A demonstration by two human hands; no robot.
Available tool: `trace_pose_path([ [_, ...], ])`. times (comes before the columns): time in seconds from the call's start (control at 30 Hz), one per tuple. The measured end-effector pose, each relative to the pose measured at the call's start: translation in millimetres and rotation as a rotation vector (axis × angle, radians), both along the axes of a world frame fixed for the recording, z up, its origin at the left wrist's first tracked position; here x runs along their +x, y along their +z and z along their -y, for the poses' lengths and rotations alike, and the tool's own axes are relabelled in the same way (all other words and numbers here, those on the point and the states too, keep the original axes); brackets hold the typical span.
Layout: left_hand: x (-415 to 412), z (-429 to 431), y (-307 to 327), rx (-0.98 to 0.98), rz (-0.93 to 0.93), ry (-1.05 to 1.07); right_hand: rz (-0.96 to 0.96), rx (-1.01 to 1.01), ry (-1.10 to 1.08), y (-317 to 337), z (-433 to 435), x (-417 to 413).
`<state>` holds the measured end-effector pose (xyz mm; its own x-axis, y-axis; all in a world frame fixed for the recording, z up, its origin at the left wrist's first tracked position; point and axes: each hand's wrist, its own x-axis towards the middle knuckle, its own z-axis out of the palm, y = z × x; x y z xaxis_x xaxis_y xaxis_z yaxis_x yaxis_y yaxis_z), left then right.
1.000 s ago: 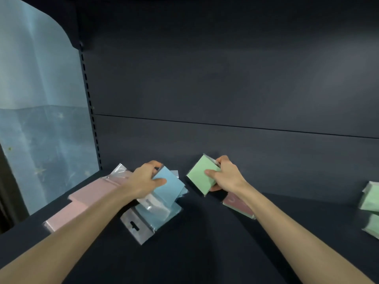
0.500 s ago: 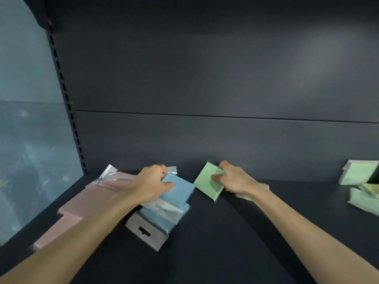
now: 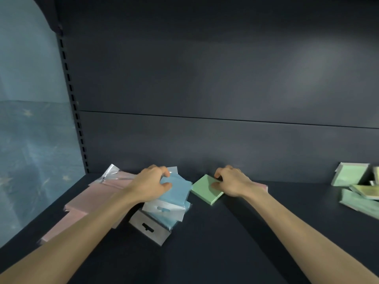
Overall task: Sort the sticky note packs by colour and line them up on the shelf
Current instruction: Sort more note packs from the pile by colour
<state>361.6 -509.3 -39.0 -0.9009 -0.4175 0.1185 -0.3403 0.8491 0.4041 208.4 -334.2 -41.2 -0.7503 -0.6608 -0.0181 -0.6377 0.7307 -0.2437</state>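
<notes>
My left hand (image 3: 149,184) grips a blue sticky note pack (image 3: 176,189) that rests on top of other blue packs (image 3: 170,217) in clear sleeves. Pink packs (image 3: 92,199) lie in a row to the left of them. My right hand (image 3: 231,183) holds a green pack (image 3: 206,190) lying flat on the dark shelf (image 3: 205,242), just right of the blue pile. A pink-edged pack (image 3: 263,186) peeks out behind my right wrist. More green packs (image 3: 348,176) sit at the far right.
The shelf's dark back panel (image 3: 205,140) rises right behind the packs. A slotted upright (image 3: 79,124) marks the left end, with a blue wall beyond. Bare shelf lies between the green pack and the far-right packs (image 3: 361,203).
Both hands lowered their packs: the green one went from tilted in the air to flat on the shelf, and the blue one settled onto the blue pile.
</notes>
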Motion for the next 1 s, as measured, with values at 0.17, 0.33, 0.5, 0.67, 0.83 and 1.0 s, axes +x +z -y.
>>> trace_pose_path([
  [0.17,-1,-14,29,-0.145,-0.052,-0.055,-0.034,-0.079,0.058,29,-18,8],
  [0.33,-3,-51,68,-0.266,-0.172,-0.221,-0.153,-0.159,0.051,61,-56,20],
  [0.5,-8,-101,91,-0.352,-0.241,-0.336,-0.267,-0.197,-0.007,83,-110,29],
  [0.67,-21,-159,93,-0.394,-0.287,-0.397,-0.326,-0.212,-0.083,89,-177,26],
  [0.83,-33,-238,76,-0.354,-0.293,-0.438,-0.305,-0.160,-0.137,76,-264,17],
  [1.0,-44,-320,51,-0.320,-0.264,-0.457,-0.240,-0.094,-0.146,61,-345,7],
])
